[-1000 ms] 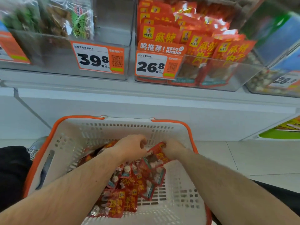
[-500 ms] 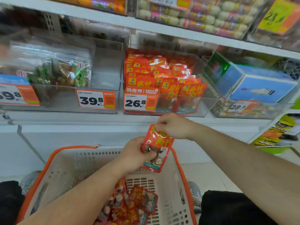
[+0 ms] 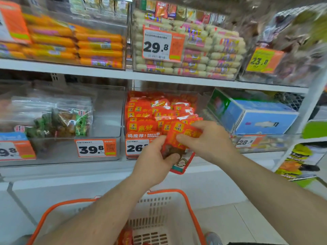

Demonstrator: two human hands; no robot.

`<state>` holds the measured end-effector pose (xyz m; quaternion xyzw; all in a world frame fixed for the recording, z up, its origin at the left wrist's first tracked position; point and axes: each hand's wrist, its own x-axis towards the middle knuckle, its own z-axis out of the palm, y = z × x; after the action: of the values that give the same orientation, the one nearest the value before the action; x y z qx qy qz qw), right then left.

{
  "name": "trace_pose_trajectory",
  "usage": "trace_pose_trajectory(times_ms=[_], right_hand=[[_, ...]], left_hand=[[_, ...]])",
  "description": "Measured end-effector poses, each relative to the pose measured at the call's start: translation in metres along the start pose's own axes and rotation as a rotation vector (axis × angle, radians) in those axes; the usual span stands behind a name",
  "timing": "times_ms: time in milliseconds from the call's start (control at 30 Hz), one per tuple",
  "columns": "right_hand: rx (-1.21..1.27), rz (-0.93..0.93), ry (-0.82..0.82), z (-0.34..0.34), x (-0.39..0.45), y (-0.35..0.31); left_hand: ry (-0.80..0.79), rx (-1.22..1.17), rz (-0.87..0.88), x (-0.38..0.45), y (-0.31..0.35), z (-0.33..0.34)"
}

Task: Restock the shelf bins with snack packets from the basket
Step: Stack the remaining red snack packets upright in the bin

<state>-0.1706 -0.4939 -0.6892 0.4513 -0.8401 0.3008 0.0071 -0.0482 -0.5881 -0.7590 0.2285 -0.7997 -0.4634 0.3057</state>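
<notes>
Both hands hold a red snack packet in front of the clear shelf bin that is full of the same red packets. My left hand grips the packet's lower part, thumb on its clear window. My right hand pinches the packet's upper right edge at the bin's front. The white basket with an orange rim stands below my forearms, and a few red packets show inside it.
Left of the red bin is a clear bin with green-labelled bags and a 39.8 price tag. A blue box lies in the bin on the right. The upper shelf carries orange sausages and white sausage packs.
The hands lifted a red packet out of the basket and raised it to the front of the red bin. The camera tilted upward, so the upper shelf came into view.
</notes>
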Motion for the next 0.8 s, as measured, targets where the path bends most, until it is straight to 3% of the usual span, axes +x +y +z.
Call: trace_pose_trajectory(times_ms=[100,167,267,367,500,800], right_hand=[[0.089,0.003,0.058,-0.014,0.006,0.009],[0.088,-0.024,0.068,-0.016,0.009,0.016],[0.036,-0.150,0.303,-0.016,0.010,0.027],[0.011,-0.361,0.613,-0.014,0.010,0.038],[0.014,-0.416,0.774,-0.008,0.019,0.051],[-0.156,-0.046,0.537,0.007,0.082,0.071]], left_hand=[[0.030,0.126,0.106,0.018,0.015,-0.002],[0.037,0.338,0.201,0.033,0.020,-0.004],[0.112,0.774,0.295,0.057,0.015,-0.012],[0.190,0.913,0.211,0.076,0.007,-0.028],[0.126,0.982,0.008,0.089,-0.001,-0.042],[0.010,1.089,-0.231,0.098,0.008,-0.039]])
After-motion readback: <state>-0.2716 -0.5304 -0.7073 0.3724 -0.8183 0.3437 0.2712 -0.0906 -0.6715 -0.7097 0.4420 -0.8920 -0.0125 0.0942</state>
